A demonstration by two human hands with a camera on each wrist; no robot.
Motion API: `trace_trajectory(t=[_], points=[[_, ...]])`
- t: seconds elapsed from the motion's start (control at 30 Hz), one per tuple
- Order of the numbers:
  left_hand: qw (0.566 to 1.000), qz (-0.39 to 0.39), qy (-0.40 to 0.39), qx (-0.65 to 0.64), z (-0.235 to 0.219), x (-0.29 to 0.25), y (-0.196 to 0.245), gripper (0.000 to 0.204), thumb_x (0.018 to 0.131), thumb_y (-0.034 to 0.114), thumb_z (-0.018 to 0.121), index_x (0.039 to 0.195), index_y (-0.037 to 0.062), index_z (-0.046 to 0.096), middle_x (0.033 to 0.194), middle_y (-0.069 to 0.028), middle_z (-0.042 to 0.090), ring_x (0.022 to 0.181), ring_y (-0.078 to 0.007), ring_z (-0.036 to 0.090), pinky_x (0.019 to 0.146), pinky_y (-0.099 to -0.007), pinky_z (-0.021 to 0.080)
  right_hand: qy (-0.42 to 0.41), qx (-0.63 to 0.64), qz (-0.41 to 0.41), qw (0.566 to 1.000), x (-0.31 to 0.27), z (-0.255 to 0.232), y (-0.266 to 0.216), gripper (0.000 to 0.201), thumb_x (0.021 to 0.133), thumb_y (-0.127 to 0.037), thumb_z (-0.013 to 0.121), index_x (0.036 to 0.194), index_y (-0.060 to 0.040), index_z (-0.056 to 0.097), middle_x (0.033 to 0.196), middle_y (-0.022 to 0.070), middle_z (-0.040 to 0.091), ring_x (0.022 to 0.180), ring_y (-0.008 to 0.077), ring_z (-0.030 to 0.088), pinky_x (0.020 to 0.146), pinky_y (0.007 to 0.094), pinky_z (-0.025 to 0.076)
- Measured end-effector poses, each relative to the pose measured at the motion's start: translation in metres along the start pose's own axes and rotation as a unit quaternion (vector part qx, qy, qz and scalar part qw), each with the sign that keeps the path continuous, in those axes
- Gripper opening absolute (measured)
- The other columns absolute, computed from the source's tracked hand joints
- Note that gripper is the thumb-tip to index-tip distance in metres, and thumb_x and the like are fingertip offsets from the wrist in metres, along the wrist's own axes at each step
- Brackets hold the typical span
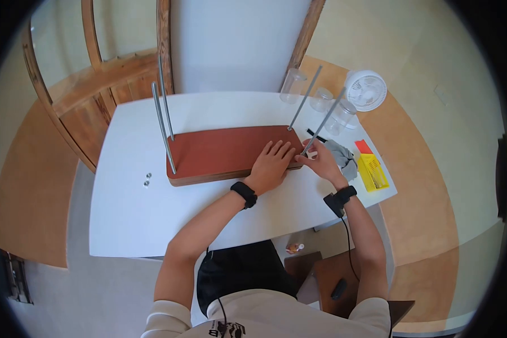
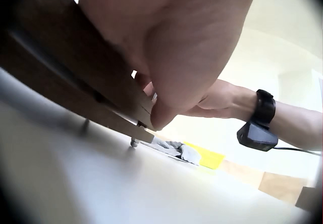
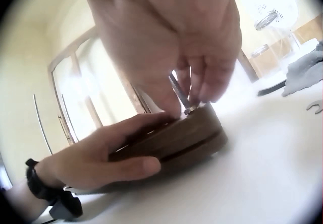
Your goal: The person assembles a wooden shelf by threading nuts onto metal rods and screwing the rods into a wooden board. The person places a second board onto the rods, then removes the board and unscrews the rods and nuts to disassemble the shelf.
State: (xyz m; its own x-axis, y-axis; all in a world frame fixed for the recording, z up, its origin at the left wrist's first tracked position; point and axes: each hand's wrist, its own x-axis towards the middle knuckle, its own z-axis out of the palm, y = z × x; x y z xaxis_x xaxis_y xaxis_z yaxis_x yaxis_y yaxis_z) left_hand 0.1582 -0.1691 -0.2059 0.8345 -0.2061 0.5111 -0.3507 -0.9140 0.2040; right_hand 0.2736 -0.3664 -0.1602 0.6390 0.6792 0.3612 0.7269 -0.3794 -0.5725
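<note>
A reddish-brown board [image 1: 225, 152] with wooden edges lies on the white table, a metal rod standing at each corner. My left hand [image 1: 271, 167] rests on its right part, fingers spread straight over the top; the thumb lies along the near edge [image 3: 171, 146]. At the near right corner, my right hand [image 1: 320, 161] is around the foot of a metal rod [image 1: 324, 121]. Its thumb and fingertips pinch a small nut [image 3: 190, 111] at the rod's base. Seen from the left wrist, the board shows two wooden layers with a gap, and a small metal end [image 2: 134, 142] below its corner.
Two loose nuts [image 1: 147, 179] lie left of the board. To the right are a grey cloth [image 1: 343, 158], a yellow tray [image 1: 372, 173] and an open-ended wrench [image 3: 315, 106]. Glass jars [image 1: 293, 87] and a white fan [image 1: 366, 91] stand behind. Tall rods [image 1: 161, 112] rise at the board's left end.
</note>
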Motion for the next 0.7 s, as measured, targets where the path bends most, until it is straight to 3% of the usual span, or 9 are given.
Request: trace_trajectory(t=[0.1,0.17,0.2,0.27,0.33,0.43,0.53,0.6,0.7], points=[[1.0,-0.006,0.02,-0.009,0.009,0.0,-0.002,0.066,0.09,0.022,0.07,0.149,0.0042,0.047,0.156,-0.016,0.046,0.147,-0.0342,0.04,0.124,-0.0495,0.028,0.007,-0.087,0.068,0.994,-0.012,-0.003,0.026,0.042,0.095,-0.025,0.072,0.128,-0.0022,0.058,0.094,0.0126,0.071,0.088,0.0203,0.069,0.078,0.0341,0.055],[0.999,-0.002,0.04,0.015,0.015,-0.002,-0.005,0.062,0.091,0.019,0.068,0.147,0.0021,0.048,0.154,-0.0161,0.047,0.146,-0.034,0.041,0.124,-0.0492,0.028,-0.04,0.043,0.133,0.989,-0.023,-0.03,0.051,0.047,0.096,-0.019,0.072,0.136,-0.0028,0.053,0.109,0.0133,0.069,0.094,0.0165,0.068,0.08,0.0302,0.055],[0.999,-0.012,0.04,0.008,0.013,-0.003,-0.004,0.062,0.091,0.019,0.068,0.147,0.0021,0.048,0.154,-0.0161,0.047,0.146,-0.034,0.041,0.124,-0.0492,0.028,-0.052,0.039,0.136,0.989,-0.027,-0.033,0.054,0.047,0.096,-0.019,0.072,0.136,-0.0028,0.053,0.109,0.0133,0.069,0.094,0.0165,0.068,0.08,0.0302,0.055],[0.999,-0.024,0.029,0.002,0.008,-0.003,-0.001,0.059,0.092,0.017,0.066,0.145,0.0009,0.049,0.153,-0.0165,0.048,0.145,-0.0344,0.041,0.124,-0.049,0.028,0.057,0.051,0.129,0.989,-0.035,-0.042,0.055,0.05,0.097,-0.015,0.07,0.141,-0.0029,0.049,0.118,0.0126,0.067,0.096,0.0147,0.067,0.08,0.0276,0.054],[0.999,-0.033,0.035,-0.001,0.009,-0.001,-0.001,0.058,0.092,0.017,0.066,0.145,0.0009,0.05,0.152,-0.017,0.048,0.145,-0.0345,0.041,0.124,-0.0489,0.028,0.047,0.009,0.151,0.987,-0.025,-0.02,0.023,0.059,0.097,-0.018,0.072,0.147,-0.0033,0.044,0.126,0.014,0.063,0.1,0.0195,0.067,0.081,0.0283,0.055],[0.998,-0.034,0.042,-0.015,0.008,-0.002,0.001,0.055,0.092,0.014,0.064,0.144,0.0002,0.051,0.152,-0.0176,0.049,0.144,-0.0346,0.042,0.123,-0.0488,0.028,0.02,-0.091,0.092,0.991,-0.008,0.007,-0.018,0.07,0.093,-0.022,0.077,0.15,-0.0036,0.041,0.132,0.0154,0.061,0.112,0.0243,0.064,0.085,0.0322,0.055],[0.998,-0.037,0.051,-0.017,0.01,-0.002,0.001,0.053,0.092,0.012,0.061,0.143,-0.0008,0.051,0.152,-0.018,0.049,0.144,-0.0347,0.042,0.123,-0.0489,0.028,0.063,-0.095,0.098,0.989,-0.018,-0.031,0.028,0.072,0.091,-0.025,0.078,0.149,-0.0033,0.042,0.134,0.0152,0.06,0.115,0.0247,0.062,0.087,0.0345,0.055],[0.998,-0.045,0.049,-0.005,0.008,-0.004,0.002,0.053,0.092,0.01,0.06,0.142,-0.0013,0.052,0.152,-0.0181,0.049,0.143,-0.0348,0.043,0.123,-0.049,0.028,0.142,-0.12,0.122,0.975,-0.049,-0.097,0.108,0.074,0.091,-0.026,0.079,0.15,-0.0035,0.041,0.137,0.0142,0.059,0.117,0.0263,0.062,0.088,0.0364,0.055],[0.998,-0.045,0.027,-0.017,0.002,-0.002,0.002,0.052,0.092,0.009,0.058,0.142,-0.0018,0.052,0.152,-0.0183,0.049,0.143,-0.0349,0.043,0.123,-0.049,0.028,0.13,-0.104,0.172,0.971,-0.063,-0.099,0.078,0.074,0.092,-0.024,0.078,0.152,-0.0043,0.04,0.139,0.0136,0.058,0.119,0.0274,0.061,0.09,0.037,0.055]])
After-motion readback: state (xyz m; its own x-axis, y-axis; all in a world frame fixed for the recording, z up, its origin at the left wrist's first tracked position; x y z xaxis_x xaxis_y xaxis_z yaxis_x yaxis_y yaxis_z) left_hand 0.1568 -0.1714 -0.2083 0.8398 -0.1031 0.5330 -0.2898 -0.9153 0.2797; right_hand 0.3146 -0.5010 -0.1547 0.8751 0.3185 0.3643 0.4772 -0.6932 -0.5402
